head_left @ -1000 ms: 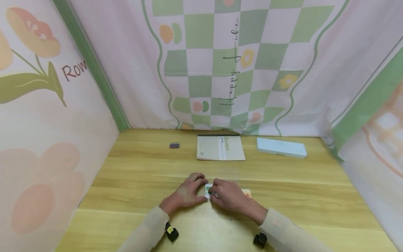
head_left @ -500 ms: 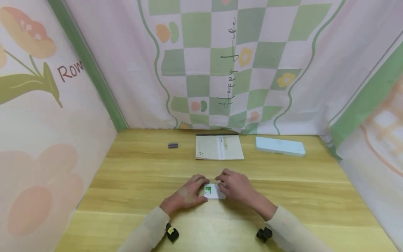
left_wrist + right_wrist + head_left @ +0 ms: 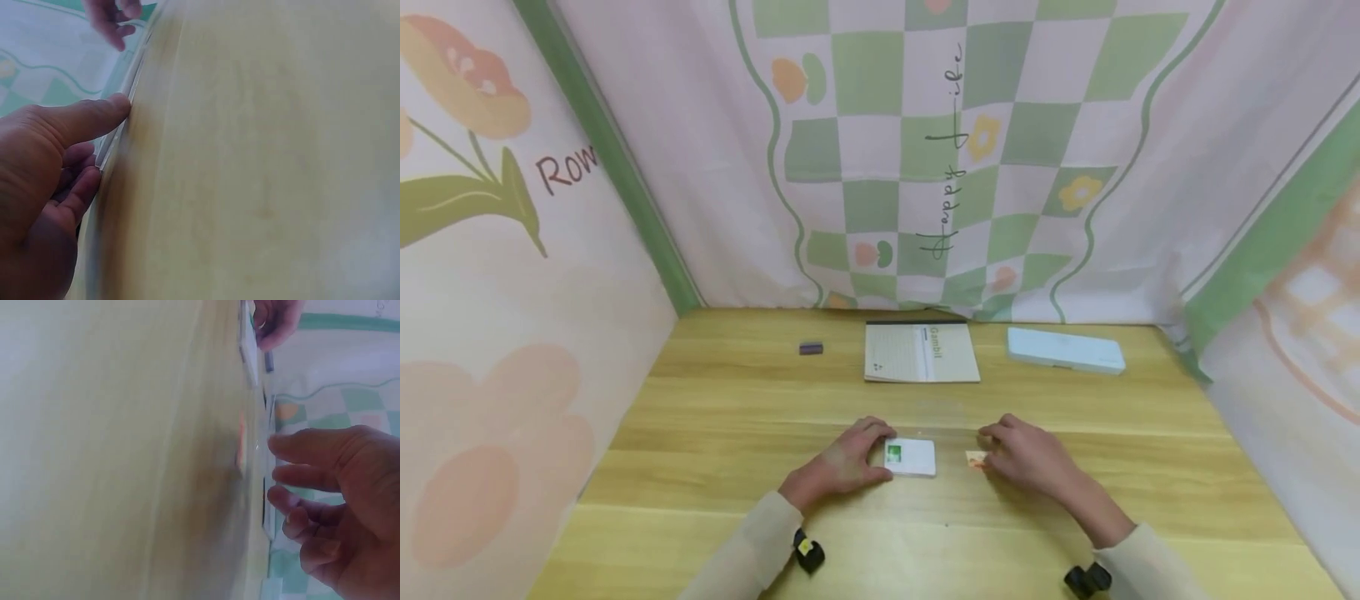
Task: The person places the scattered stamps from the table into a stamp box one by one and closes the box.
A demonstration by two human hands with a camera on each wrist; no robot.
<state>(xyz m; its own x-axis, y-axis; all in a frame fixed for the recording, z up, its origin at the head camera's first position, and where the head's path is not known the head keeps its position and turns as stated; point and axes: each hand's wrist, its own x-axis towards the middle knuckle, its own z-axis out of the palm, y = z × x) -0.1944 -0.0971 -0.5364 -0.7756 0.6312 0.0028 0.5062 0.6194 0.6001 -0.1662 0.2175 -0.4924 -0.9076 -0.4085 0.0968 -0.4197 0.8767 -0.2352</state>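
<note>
On the wooden table lies a flat white card-like piece (image 3: 917, 458) with a small green square sticker (image 3: 893, 453) at its left end. My left hand (image 3: 842, 458) holds that end, thumb at the near edge and fingers at the far edge. In the left wrist view the thumb and fingertips of the left hand (image 3: 56, 162) meet the white edge. My right hand (image 3: 1030, 454) is over a small orange-and-cream piece (image 3: 975, 459), partly covering it. The right wrist view shows the right hand (image 3: 350, 494) with loosely bent fingers, nothing between them, apart from the orange piece (image 3: 241, 447).
A faint clear sheet (image 3: 940, 412) lies behind the white piece. Farther back are a small dark block (image 3: 811, 348), a notebook (image 3: 921, 352) marked "Gambit" and a light blue flat case (image 3: 1066, 350). Patterned curtains (image 3: 910, 150) surround the wooden table (image 3: 737, 392).
My right hand has left the white piece and moved right, to the orange piece. The green sticker, partly covered before, is now in plain sight. My left hand has kept its hold.
</note>
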